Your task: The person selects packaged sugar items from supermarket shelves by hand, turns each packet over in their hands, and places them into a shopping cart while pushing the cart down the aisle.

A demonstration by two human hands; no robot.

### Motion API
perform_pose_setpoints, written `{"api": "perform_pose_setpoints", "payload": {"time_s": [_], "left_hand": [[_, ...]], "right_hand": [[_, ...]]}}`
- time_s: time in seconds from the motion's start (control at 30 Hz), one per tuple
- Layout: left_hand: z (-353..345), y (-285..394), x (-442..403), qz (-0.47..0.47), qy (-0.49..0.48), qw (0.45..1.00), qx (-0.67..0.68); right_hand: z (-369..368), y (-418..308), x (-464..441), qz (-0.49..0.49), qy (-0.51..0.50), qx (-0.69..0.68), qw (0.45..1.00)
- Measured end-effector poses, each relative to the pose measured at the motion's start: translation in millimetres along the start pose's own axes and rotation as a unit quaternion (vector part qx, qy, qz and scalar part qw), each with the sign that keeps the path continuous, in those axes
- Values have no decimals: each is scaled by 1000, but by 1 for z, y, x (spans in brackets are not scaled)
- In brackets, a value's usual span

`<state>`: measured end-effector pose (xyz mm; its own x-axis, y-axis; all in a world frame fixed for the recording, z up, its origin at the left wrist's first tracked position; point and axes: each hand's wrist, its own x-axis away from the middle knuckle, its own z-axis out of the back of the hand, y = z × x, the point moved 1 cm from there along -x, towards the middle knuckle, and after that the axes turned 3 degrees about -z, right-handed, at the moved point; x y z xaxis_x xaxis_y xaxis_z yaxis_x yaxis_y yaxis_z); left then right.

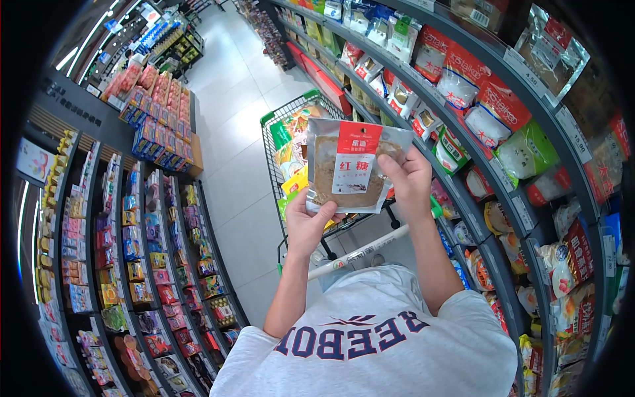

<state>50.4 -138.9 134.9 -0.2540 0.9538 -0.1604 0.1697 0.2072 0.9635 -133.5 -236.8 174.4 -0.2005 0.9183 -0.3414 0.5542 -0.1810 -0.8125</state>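
Both hands hold up a flat clear bag of brown sugar [326, 159] with a red and white label, its front turned toward me. My left hand [307, 221] pinches the lower left corner, thumb on the front. At the right side, my right hand [409, 182] grips the edge with its thumb pressed on the front. Beneath the bag stands a shopping cart [264, 122] with a black wire basket and green trim, partly hidden. Colourful packages [289, 155] lie inside it. The cart's white handle bar [360, 253] runs just in front of my body.
On the right, curved shelves hold red bags of white sugar [456, 76] and other packets, with price tags [526, 69] along the edges. Candy shelves [132, 251] line the left. A stack of boxed goods [155, 132] stands farther up the tiled aisle [228, 86].
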Motion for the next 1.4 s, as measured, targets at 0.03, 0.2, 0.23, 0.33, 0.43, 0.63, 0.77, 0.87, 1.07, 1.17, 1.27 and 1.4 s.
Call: {"api": "perform_pose_setpoints", "payload": {"time_s": [0.03,0.2,0.23,0.33,0.43,0.63,0.77,0.87,1.07,1.17,1.27,1.4], "left_hand": [[0,1,0,5,-1,1000,-2],[0,2,3,16,4,1000,-9],[0,1,3,14,5,1000,-11],[2,0,2,9,6,1000,-15],[4,-3,2,6,9,1000,-7],[4,-2,1,-6,18,1000,20],[3,0,1,-6,23,999,27],[3,0,1,-9,20,999,25],[3,-2,2,-7,19,1000,13],[0,0,3,-7,17,1000,11],[-2,-1,3,-15,16,1000,10],[2,-3,2,-11,24,1000,10]], "right_hand": [[1,0,0,-5,-2,5,1000],[6,4,2,-4,-6,63,998],[6,3,2,1,0,74,997],[4,2,2,0,12,91,996],[6,6,1,-30,9,69,997],[4,6,-1,-39,-6,8,999],[5,5,-2,-44,-21,6,999],[5,5,-2,-37,-30,16,999],[0,3,2,-1,-49,68,996],[-2,5,4,16,-32,97,995],[-4,8,4,19,-11,86,996],[-5,9,2,-11,-8,40,999]]}}
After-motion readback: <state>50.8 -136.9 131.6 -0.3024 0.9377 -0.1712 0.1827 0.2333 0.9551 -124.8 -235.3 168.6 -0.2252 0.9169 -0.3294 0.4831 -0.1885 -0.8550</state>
